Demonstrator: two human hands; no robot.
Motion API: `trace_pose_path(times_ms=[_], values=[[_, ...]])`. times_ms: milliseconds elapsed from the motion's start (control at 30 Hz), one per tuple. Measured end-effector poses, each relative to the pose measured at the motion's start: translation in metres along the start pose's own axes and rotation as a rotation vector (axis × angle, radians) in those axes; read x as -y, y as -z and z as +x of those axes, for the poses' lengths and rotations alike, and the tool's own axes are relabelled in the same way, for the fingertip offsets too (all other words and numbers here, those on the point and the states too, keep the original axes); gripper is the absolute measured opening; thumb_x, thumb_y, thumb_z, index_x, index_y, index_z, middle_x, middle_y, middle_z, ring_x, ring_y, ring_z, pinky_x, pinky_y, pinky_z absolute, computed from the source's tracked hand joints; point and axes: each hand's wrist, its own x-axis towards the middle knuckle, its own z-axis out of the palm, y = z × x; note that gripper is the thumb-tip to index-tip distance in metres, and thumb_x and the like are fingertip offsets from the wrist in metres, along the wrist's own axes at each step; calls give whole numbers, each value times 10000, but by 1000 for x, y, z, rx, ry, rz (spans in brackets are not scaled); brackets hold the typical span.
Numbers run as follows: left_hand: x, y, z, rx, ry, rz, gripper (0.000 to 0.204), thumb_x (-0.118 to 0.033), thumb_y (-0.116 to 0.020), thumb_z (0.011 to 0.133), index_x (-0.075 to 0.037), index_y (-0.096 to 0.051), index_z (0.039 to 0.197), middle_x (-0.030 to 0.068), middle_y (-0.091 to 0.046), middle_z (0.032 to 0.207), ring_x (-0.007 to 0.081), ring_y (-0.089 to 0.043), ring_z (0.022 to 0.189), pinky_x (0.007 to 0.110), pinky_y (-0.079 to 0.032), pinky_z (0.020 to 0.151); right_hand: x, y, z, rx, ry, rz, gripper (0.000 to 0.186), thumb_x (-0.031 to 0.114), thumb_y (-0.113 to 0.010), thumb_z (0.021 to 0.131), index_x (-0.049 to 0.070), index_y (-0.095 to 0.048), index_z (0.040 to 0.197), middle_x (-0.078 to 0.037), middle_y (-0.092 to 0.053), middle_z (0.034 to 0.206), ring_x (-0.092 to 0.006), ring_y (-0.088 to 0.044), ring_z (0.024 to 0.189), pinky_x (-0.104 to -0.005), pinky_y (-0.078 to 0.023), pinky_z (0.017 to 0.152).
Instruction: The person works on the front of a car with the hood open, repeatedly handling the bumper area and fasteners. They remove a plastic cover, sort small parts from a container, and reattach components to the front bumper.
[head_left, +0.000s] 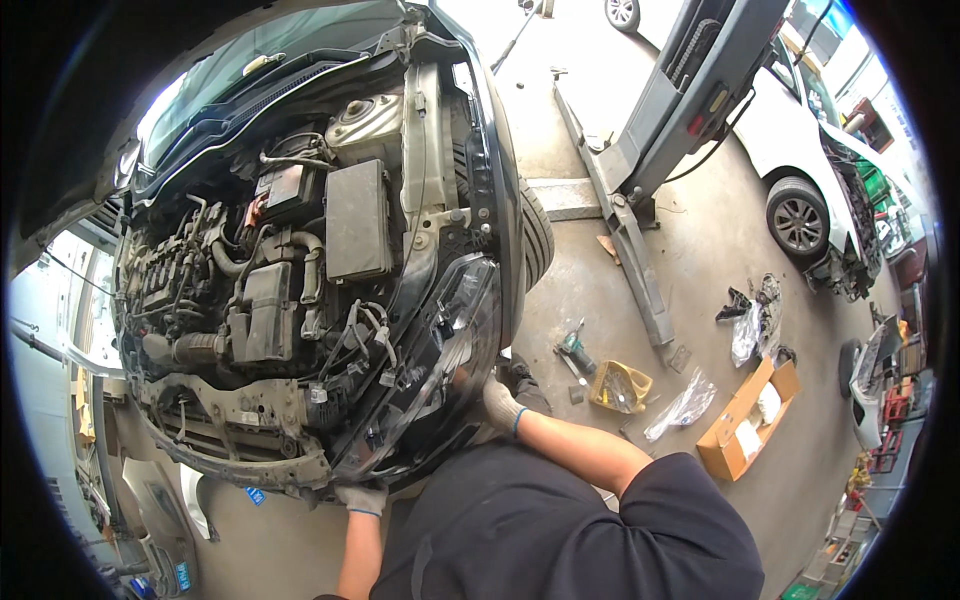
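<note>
A dark car's front end with the hood raised shows its engine bay, with a black battery box lid (355,215) and a clear-lensed headlight (440,350) at the near right corner. My left hand (360,500), in a light knit glove, is at the underside of the front edge below the radiator support (250,420); its fingertips are hidden. My right hand (500,405), also gloved, reaches to the side of the bumper just right of the headlight; its fingers are partly hidden against the bodywork, and I cannot see whether they grip it.
A lift post (680,110) and arm stand right of the car, beside a white car (800,150). On the floor lie a power tool (575,355), yellow container (620,387), plastic bags (680,405) and open cardboard box (750,420). Body panels (150,500) are at the lower left.
</note>
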Motion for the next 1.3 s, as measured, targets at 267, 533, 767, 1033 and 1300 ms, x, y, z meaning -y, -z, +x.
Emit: trace_pose_path(times_ms=[267,533,767,1033,1300], values=[[4,-2,7,-27,-30,-40,592,-469,-353,1037,-133,-457,1514,102,-462,1555,330,-449,1411,551,-393,1156,151,-15,-87,-323,-84,-1090,416,376,-546,959,-2,-703,1036,-250,-721,924,-373,-702,901,-441,-536,865],[11,-11,18,-21,-41,-56,597,-479,-343,1034,-141,-466,1511,100,-465,1557,331,-448,1417,559,-400,1157,280,-5,-90,-686,539,-991,497,332,-685,893,-18,-604,1237,-221,-692,1093,-346,-697,997,-434,-532,912],[11,-32,16,-64,-77,-93,612,-504,-338,1025,-160,-472,1513,98,-463,1561,335,-447,1423,576,-414,1148,334,-31,-54,-702,798,-1111,702,305,-793,812,-84,-527,1332,-269,-588,1256,-392,-590,1180,-442,-470,1037],[16,-11,23,-17,-393,1027,584,-428,-366,1039,-115,-442,1526,113,-466,1554,355,-429,1423,547,-331,1208,361,-77,-28,-670,447,-1165,1070,456,-752,823,-127,-209,1538,-358,-323,1548,-475,-323,1449,-478,-288,1212],[7,-25,20,-75,-317,1493,594,-409,-398,1047,-100,-405,1554,118,-439,1582,344,-403,1441,496,-286,1236,335,-64,-4,-718,599,-1183,1029,386,-735,838,-157,-191,1522,-370,-333,1530,-495,-340,1428,-489,-289,1207]])
